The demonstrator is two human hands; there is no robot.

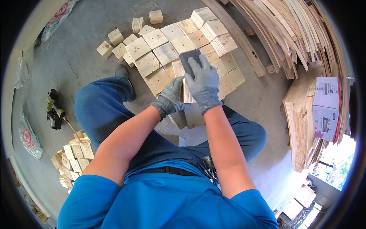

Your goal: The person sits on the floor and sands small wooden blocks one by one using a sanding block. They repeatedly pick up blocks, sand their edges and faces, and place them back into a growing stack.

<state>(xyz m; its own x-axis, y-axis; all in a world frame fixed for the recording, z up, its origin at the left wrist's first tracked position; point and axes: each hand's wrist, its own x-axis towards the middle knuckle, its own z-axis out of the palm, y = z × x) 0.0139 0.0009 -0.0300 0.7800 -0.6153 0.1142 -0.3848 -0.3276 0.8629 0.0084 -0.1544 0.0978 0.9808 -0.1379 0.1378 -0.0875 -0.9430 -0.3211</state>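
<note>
- My right hand [204, 86], in a grey knit glove, is closed over a dark grey sanding block [189, 61] and presses it on the top of a pale wood block [187, 91].
- My left hand [171, 97], also gloved, is clamped on the left side of this same wood block and keeps it standing on edge.
- The wood block is light pine, with a flat square face; it stands on the concrete floor [76, 57] between my knees, at the near edge of a spread of similar square blocks [167, 45].
- Most of the wood block is hidden under both gloves, so I cannot tell its full shape.
- The sanding block shows only its far end; the rest is under my fingers.
- A smaller pile of blocks [74, 156] lies on the floor at my left, partly cut off by my arm.
</note>
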